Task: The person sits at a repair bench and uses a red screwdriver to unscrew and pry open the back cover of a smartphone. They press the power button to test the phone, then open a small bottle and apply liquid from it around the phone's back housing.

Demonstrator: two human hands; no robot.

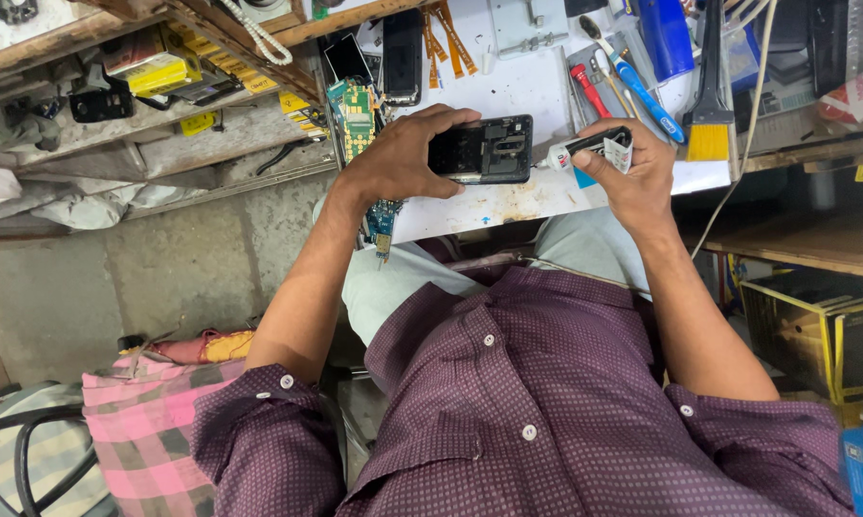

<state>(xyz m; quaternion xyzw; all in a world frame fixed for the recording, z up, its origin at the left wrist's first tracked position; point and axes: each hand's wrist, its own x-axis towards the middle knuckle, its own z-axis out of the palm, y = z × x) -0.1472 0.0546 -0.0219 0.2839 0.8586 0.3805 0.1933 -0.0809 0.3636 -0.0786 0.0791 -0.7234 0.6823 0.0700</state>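
Observation:
My left hand [398, 158] grips a black opened phone body [484, 150] by its left end, holding it above the near edge of the white worktop [527, 91]. My right hand [637, 177] squeezes a small rolled-up glue tube [594, 148]. The tube's white nozzle points left and touches the phone's right edge. Beside my left hand lies a green circuit board [358, 117].
On the worktop lie a blue toothbrush [642, 86], a red-handled tool [590, 91], a black brush with yellow bristles [710, 96], orange flex strips [448, 40] and two dark phones [403, 53]. Cluttered wooden shelves [134, 86] stand to the left, a pink checked cloth [144, 431] below.

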